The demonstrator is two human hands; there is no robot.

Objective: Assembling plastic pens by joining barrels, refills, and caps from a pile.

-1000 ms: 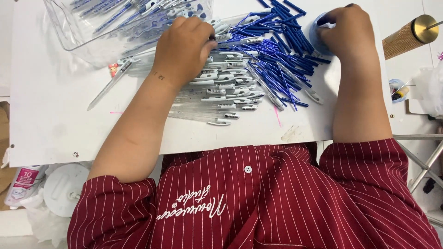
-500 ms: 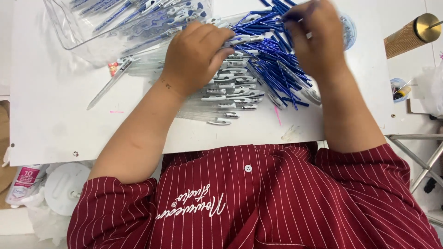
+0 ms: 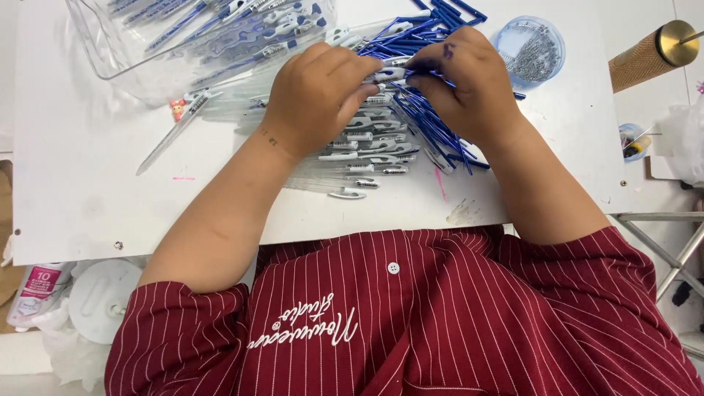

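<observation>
Bare table (image 3: 88, 147) left — clear bin (image 3: 117, 59), pen pile (image 3: 367, 147) crowd the rest.

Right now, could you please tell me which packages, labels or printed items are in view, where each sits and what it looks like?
Pink-and-white labelled bottle: lower left, below the white table's edge, lying tilted.
Pen clips: row of white clips with small dark print, on the table under the left hand.
Clear plastic tub: upper left, holding finished pens.
Round clear blue container: upper right, beyond the right hand; no label shows.
</observation>
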